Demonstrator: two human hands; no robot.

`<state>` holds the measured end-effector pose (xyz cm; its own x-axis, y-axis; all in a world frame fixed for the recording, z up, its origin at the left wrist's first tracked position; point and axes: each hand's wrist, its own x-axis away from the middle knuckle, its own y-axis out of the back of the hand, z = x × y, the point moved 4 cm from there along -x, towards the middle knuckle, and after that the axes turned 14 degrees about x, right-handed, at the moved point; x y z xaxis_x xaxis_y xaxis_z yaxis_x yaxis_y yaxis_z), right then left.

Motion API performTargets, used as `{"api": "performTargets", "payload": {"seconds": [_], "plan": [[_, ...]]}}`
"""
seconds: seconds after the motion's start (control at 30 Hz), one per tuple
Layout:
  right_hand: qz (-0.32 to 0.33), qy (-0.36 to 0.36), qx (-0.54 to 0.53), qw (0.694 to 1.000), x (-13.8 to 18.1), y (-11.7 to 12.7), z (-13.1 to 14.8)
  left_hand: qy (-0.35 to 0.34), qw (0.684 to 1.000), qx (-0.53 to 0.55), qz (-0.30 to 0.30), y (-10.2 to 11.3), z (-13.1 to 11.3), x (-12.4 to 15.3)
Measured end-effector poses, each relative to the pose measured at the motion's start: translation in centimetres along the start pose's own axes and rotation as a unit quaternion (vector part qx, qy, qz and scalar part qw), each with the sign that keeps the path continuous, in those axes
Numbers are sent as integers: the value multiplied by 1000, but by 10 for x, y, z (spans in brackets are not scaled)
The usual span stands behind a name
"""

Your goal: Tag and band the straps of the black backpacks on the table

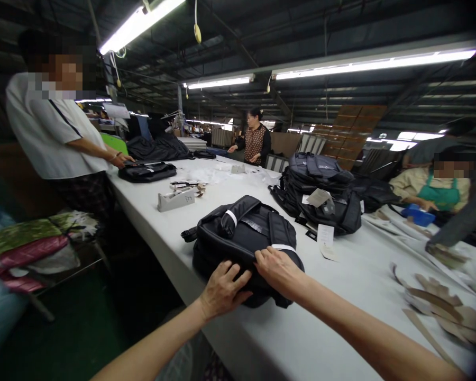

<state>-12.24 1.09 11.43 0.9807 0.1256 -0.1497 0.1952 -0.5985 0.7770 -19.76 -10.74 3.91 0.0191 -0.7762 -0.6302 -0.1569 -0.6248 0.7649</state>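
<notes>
A black backpack lies on the white table at its near edge, with white bands around its straps. My left hand is closed on the near side of the backpack, its fingers bent against the fabric and the thumb lower down. Just to the right, my right hand grips the upper near edge, fingertips curled into the seam. What lies under the fingertips of both hands is hidden.
Stacked black backpacks with paper tags stand to the right. A grey tape dispenser sits left of centre. Brown scraps lie at right. A co-worker in white handles a black bag; other people are farther back and right.
</notes>
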Motion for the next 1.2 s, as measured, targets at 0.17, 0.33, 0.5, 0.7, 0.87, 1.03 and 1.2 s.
{"api": "performTargets", "payload": {"seconds": [0.17,0.33,0.5,0.7,0.87,1.03,1.2], "plan": [[-6,-69,-67,995,23,-5,13,-39,999,6,9,-13,-6,16],[14,-132,-80,988,23,-17,25,-7,999,26,31,-22,-2,25],[18,-109,-3,994,7,-38,34,21,996,39,75,-30,3,27],[-67,-188,10,980,15,-69,36,38,997,36,61,-32,2,23],[-86,-176,-22,980,13,-69,30,-15,999,-32,-9,8,10,-19],[-82,-145,-83,983,12,-55,12,-67,986,-108,111,11,43,-59],[-74,-151,-118,979,23,-53,3,-123,977,-114,134,2,52,-57]]}}
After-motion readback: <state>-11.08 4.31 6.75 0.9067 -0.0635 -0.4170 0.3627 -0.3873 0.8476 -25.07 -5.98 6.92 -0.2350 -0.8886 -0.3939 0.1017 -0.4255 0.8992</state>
